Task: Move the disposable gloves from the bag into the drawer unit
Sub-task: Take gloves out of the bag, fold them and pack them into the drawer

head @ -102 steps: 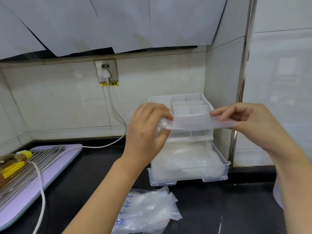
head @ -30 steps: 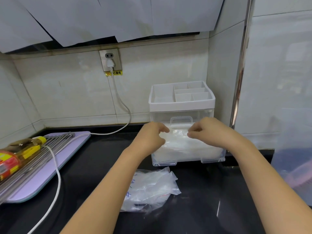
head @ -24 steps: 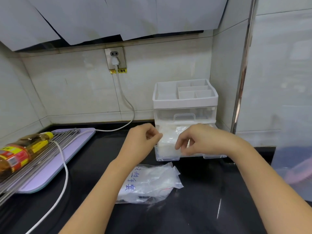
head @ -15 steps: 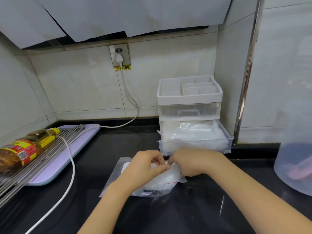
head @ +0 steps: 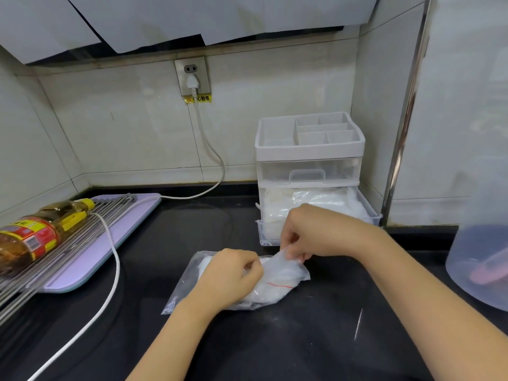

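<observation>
Both hands work at the mouth of the clear plastic zip bag with a thin red line [head: 279, 285], which lies on the black glossy tabletop [head: 316, 342]. The left hand [head: 231, 276] pinches the near lip with curled fingers, and the right hand [head: 316, 232] pinches the far lip and lifts it. The thin translucent disposable gloves [head: 268, 295] sit bunched inside the bag, under and between the hands. Just beyond the right hand stands the white and clear plastic drawer unit [head: 309, 149]. Its lower drawer [head: 369, 213] is pulled open and already heaped with gloves. The film looks slippery, so a lip could slide out of a pinch. The gloves may cling together, come out in one clump and spill onto the tabletop or over the full drawer. Far beyond the left hand, a yellow sticker [head: 198, 98] under the wall socket reads partly "心触电". The amber oil bottle's red and yellow label [head: 33, 239] is too small to read.
</observation>
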